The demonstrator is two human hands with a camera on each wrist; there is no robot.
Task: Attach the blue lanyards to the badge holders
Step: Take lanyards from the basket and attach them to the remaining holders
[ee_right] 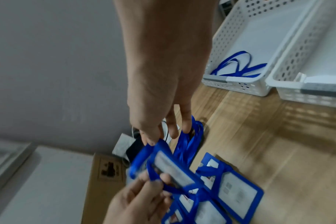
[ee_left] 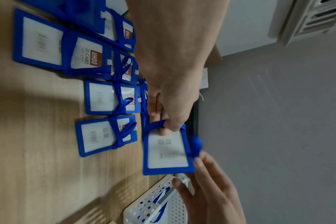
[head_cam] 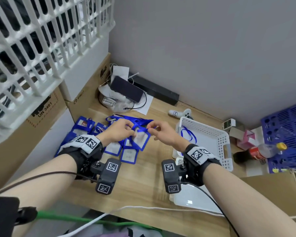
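I hold a blue-framed badge holder [head_cam: 141, 138] [ee_left: 168, 153] [ee_right: 173, 168] above the wooden table. My left hand [head_cam: 120, 132] [ee_left: 169, 125] [ee_right: 144, 191] pinches its top edge where a blue lanyard [ee_left: 153, 123] [ee_right: 139, 159] loops through. My right hand [head_cam: 159, 132] [ee_right: 153, 139] [ee_left: 199, 163] pinches the lanyard strand just right of the holder. More blue lanyards [head_cam: 126, 119] [ee_right: 190, 139] lie heaped behind the hands. Several badge holders [head_cam: 113, 148] [ee_left: 105, 134] [ee_right: 238, 191] with lanyards tied round them lie below and to the left.
A white perforated basket [head_cam: 217, 134] [ee_right: 238, 19] [ee_left: 144, 209] on the right holds one blue lanyard [head_cam: 188, 134] [ee_right: 238, 65]. A phone [head_cam: 126, 88] and cables lie at the back, cardboard boxes [head_cam: 85, 93] on the left, a cola bottle [head_cam: 258, 153] and blue crate [head_cam: 287, 134] far right.
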